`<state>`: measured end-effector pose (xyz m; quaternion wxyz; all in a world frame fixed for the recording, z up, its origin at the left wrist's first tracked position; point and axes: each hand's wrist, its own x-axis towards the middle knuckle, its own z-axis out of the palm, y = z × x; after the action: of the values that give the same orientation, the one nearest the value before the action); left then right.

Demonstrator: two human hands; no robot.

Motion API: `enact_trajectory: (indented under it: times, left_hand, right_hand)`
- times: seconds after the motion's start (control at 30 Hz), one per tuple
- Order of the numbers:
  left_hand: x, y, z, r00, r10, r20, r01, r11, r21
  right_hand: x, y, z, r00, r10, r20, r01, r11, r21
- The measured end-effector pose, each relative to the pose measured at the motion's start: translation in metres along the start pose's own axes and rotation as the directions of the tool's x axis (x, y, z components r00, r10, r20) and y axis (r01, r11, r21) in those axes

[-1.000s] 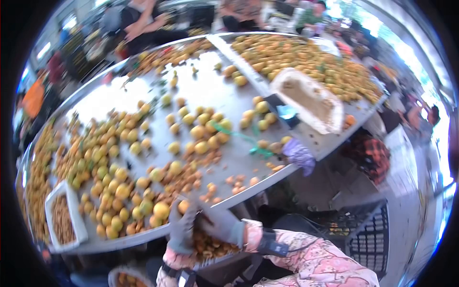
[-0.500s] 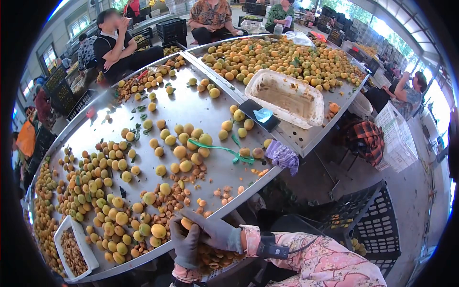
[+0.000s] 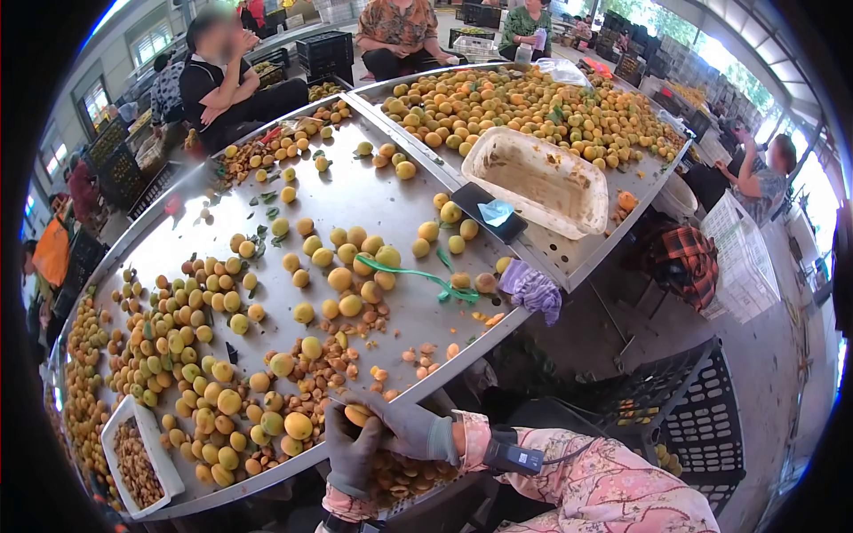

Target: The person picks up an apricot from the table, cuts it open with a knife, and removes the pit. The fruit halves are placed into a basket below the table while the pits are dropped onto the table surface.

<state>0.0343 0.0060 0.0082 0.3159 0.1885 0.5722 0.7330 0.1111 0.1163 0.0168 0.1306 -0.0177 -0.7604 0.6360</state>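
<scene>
Both my hands wear grey gloves and meet at the near edge of a steel table [image 3: 355, 200]. My left hand [image 3: 348, 451] and my right hand [image 3: 404, 425] together grip one small orange apricot [image 3: 357, 414] between the fingertips. Whether a blade is in the right hand is hidden. Just below my hands lies a tray of split apricot halves [image 3: 400, 475]. Whole yellow apricots [image 3: 222, 400] are heaped on the table right beside my left hand, with brown pits [image 3: 333, 355] scattered close by.
A white tray of pits [image 3: 133, 462] sits at the near left edge. A green strap [image 3: 409, 274], a purple cloth [image 3: 531, 289], a dark tablet [image 3: 484, 213] and an empty white tub [image 3: 538, 182] lie further right. Other people sit around the far tables. Black crates [image 3: 684, 417] stand on the floor at right.
The view has steadied and tilted up after a blurred swing. My hands stay together at the table edge, now holding the apricot slightly higher.
</scene>
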Motion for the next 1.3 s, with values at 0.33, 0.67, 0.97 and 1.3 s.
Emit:
enact_trajectory:
  times: [0.33,0.67,0.97,1.3]
  left_hand:
    - [0.002,-0.001,-0.008,1.0,-0.027,0.015,0.027,1.0,-0.012]
    - [0.001,0.012,0.003,0.997,0.041,-0.063,-0.032,0.99,0.134]
    - [-0.003,0.036,-0.031,0.964,-0.049,0.26,0.006,0.986,0.164]
    - [-0.011,0.035,-0.022,0.95,-0.169,0.264,0.129,0.978,0.163]
  right_hand:
    - [-0.001,0.0,-0.001,0.994,0.051,0.095,-0.058,0.995,0.079]
    - [0.003,-0.029,-0.022,0.945,0.313,0.09,-0.307,0.761,0.571]
    - [0.007,-0.026,-0.056,0.908,0.377,0.185,-0.355,0.456,0.816]
    - [0.005,-0.034,-0.04,0.861,0.366,0.353,-0.476,0.336,0.812]
